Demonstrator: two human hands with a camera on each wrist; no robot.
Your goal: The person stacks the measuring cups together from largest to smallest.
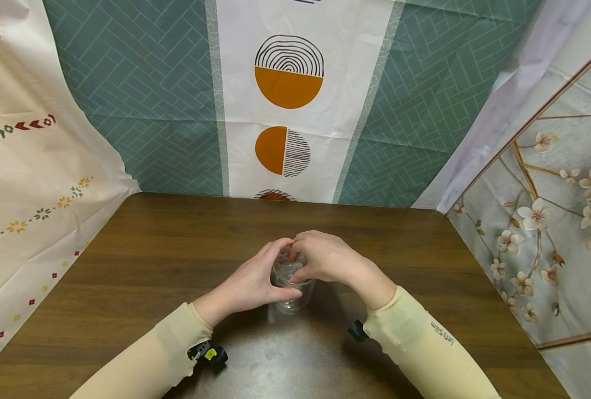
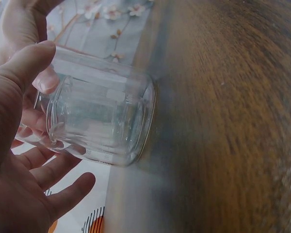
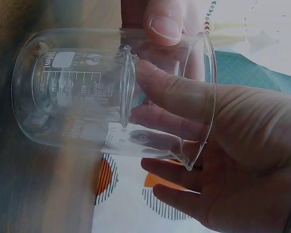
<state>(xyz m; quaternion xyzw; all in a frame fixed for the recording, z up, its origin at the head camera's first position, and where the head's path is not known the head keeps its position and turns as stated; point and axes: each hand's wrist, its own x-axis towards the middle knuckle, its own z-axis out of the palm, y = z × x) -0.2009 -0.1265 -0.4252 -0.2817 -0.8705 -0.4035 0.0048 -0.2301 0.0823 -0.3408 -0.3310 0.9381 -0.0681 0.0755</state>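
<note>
A large clear glass beaker stands upright on the wooden table. Nested within it is a smaller glass beaker; printed white marks, among them 100ml, show through the glass. My left hand holds the large beaker from the left, its thumb on the near side and fingers around the far side. From above, my right hand reaches into the large beaker's mouth. Its thumb and a finger inside the glass pinch the smaller beaker at its rim, while other fingers stay outside the large beaker's rim.
The brown wooden table extends around both hands. A green and white patterned cloth hangs behind it. Printed cloths line the left and right sides. Dark wrist devices sit under both sleeves.
</note>
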